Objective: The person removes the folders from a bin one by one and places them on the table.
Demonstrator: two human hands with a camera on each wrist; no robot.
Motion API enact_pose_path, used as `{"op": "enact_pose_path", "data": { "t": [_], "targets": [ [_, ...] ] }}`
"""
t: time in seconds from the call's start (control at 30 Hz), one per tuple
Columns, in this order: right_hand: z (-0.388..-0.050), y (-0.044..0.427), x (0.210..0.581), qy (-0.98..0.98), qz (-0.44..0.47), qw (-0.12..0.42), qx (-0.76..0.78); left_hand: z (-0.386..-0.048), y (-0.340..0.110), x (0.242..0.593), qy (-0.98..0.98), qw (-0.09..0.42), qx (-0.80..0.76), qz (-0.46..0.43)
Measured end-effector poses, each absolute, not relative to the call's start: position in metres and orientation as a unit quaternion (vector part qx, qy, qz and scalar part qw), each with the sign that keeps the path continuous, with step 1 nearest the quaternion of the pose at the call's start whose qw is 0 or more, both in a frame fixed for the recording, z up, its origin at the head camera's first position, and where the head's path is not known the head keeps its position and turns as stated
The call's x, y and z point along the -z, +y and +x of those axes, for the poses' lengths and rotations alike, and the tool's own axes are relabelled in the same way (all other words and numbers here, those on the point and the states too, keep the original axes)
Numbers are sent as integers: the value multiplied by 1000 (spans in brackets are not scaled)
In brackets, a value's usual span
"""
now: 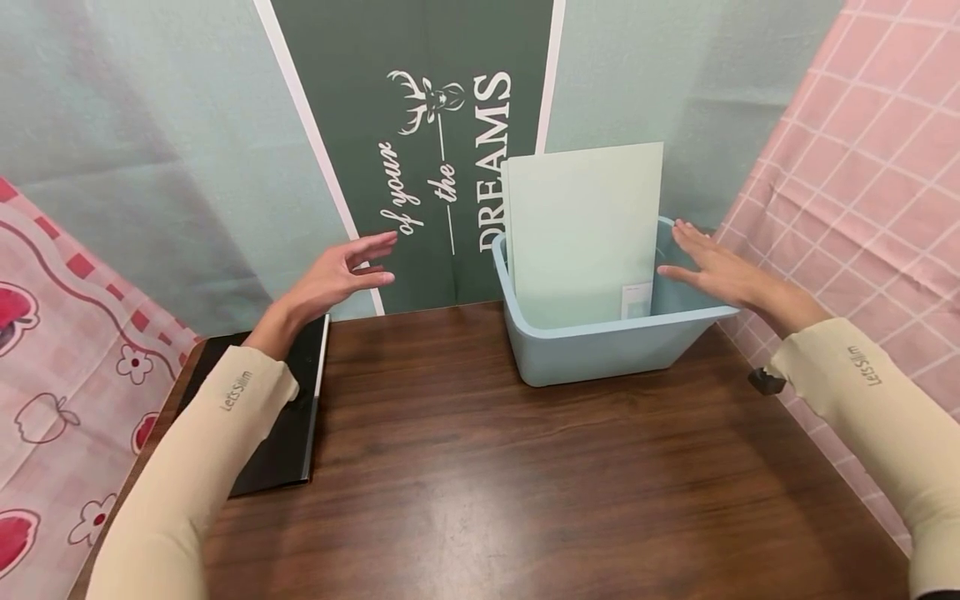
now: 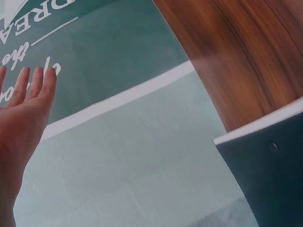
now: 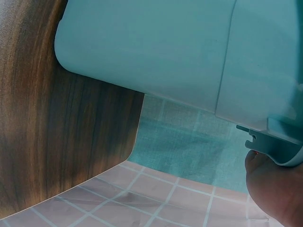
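Observation:
A light blue bin stands at the table's back right, with pale green flat boards or folders upright inside it. My right hand is at the bin's right rim, fingers extended over it; in the right wrist view part of that hand lies against the rim beside the bin's wall. My left hand hovers in the air left of the bin, fingers extended, thumb apart, holding nothing. The left wrist view shows its fingers spread a little.
A black flat folder or binder with a white edge lies at the table's left, under my left forearm. The brown table is bounded by a green printed cloth behind and pink patterned cloths at both sides.

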State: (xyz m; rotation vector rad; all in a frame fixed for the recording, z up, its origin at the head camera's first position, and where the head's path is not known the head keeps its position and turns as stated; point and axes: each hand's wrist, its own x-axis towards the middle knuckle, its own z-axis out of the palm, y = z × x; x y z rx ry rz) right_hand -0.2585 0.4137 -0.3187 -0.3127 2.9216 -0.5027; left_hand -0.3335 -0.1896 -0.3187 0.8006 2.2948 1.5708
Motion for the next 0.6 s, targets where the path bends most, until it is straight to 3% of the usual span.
{"op": "enact_pose_path", "data": {
  "t": [0.6],
  "targets": [
    [-258,415,321,976,-110,70,176,-340,-145,319,776,126,-545,291]
  ]
}}
